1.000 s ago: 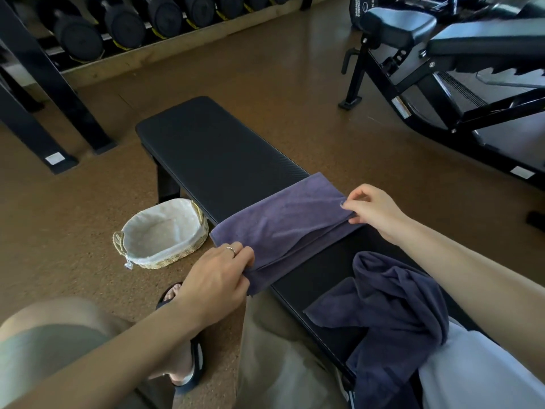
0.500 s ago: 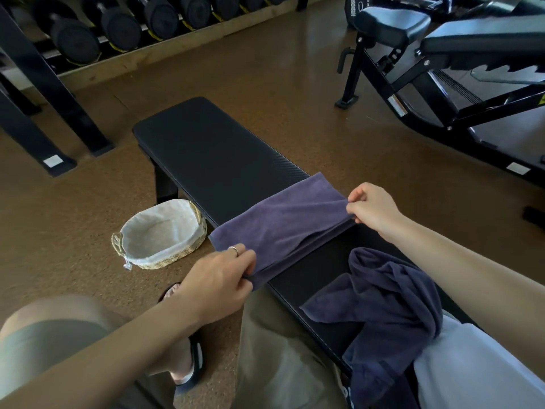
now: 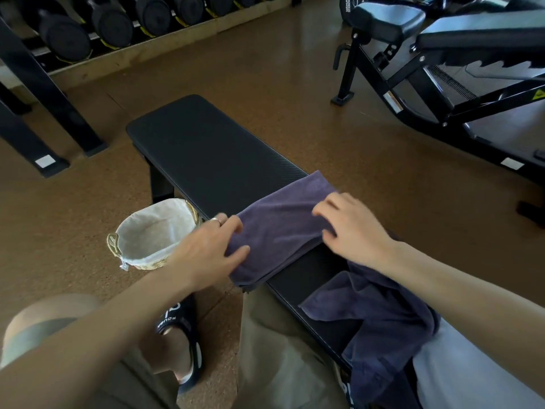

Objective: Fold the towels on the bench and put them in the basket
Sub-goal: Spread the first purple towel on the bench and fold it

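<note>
Bench edges: the black padded bench runs away from the person; its far half is bare, with open brown floor on both long sides.
Folded towel: the purple towel lies across the bench's width, its near-left corner hanging just past the left edge.
Left hand: the left hand lies flat on the towel's left end, fingers spread and fairly straight, gripping nothing; a ring shows on one finger.
Right hand: the right hand presses on the towel's right end with loosely bent fingers; whether it pinches any cloth cannot be told.
Other towel: a darker navy towel sits crumpled on the near end of the bench, beside the person's lap.
Basket: the woven basket, lined with pale cloth, stands on the floor just left of the bench, close to the left hand.
Textures: ribbed vinyl pad, soft terry towels, speckled cork-like floor.
Change: half a second ago both hands pinched the towel's ends; now the near fold has been laid over and the hands rest on top.
</note>
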